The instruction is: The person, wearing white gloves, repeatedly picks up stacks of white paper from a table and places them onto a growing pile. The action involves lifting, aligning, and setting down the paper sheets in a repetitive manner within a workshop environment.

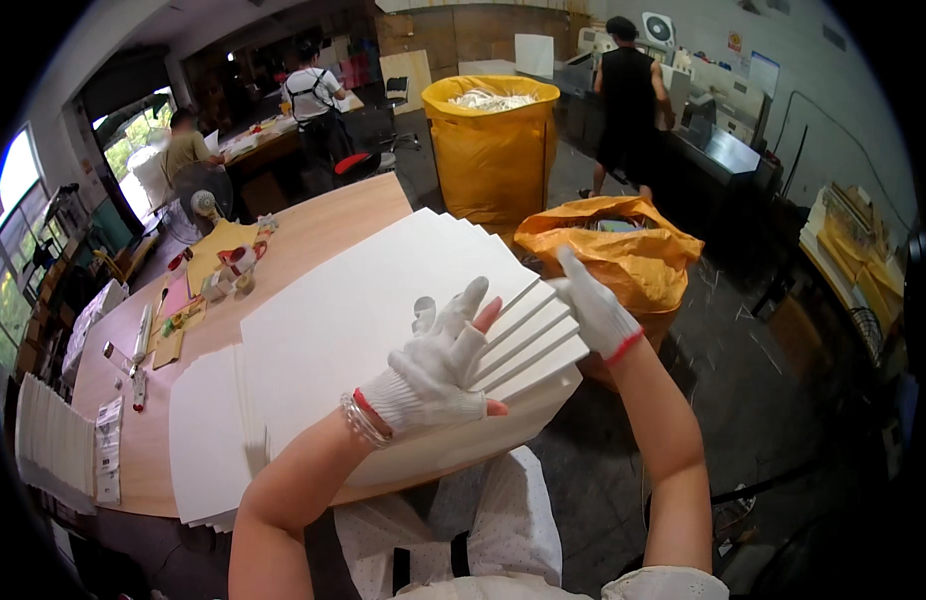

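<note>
A broad stack of white sheets (343, 290) lies on the wooden table, its right side fanned out in stepped layers. My left hand (433, 355), in a white knit glove that leaves some fingertips bare, rests on top of the sheets near the fan, fingers spread. Along the stepped right edges stands my right hand (593, 308), gloved in white with a red cuff. Its fingers are stretched out against the edges, and its thumb side is partly hidden. Left of the big stack is another pile of white sheets (205, 430).
Small tools, tape and yellow papers (218, 255) lie on the table's (323, 225) far left. An orange sack (633, 250) stands close by on the right, a taller yellow sack (493, 150) behind it. A person in black (626, 105) stands by a machine; two others are at a far table.
</note>
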Demonstrator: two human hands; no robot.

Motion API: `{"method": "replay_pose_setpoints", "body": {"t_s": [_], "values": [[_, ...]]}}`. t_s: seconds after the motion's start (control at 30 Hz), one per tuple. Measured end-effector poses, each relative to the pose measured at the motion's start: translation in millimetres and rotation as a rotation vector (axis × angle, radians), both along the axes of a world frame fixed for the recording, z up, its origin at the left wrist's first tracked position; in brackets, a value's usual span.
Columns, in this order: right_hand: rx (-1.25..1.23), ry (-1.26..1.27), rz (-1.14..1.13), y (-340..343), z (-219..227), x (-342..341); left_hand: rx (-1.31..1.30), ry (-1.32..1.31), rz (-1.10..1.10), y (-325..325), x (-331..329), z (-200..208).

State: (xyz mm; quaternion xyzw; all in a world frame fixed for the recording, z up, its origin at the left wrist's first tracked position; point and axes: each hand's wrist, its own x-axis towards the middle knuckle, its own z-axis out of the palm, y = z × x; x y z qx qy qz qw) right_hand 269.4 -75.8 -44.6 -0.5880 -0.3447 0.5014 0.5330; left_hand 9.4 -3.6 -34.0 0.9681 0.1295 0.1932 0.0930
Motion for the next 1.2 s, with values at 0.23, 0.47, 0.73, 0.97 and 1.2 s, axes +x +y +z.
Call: {"method": "replay_pose_setpoints", "body": {"t_s": [0.23,0.47,0.73,0.97,1.2], "values": [[-0.055,-0.052,0.207,60,7,-4,-0.551,-0.031,0.051,13,-5,5],[-0.102,0.238,0.098,51,13,-22,-0.129,-0.071,0.288,15,2,-13],[-0.188,0.179,0.103,40,36,-36,-0.125,0.030,0.460,7,-1,0],[0.358,-0.222,0.266,85,-60,34,-0.409,0.229,0.435,40,-33,13],[0.750,0.066,0.154,61,-73,17,-0.518,-0.521,1.004,67,-180,2]]}}
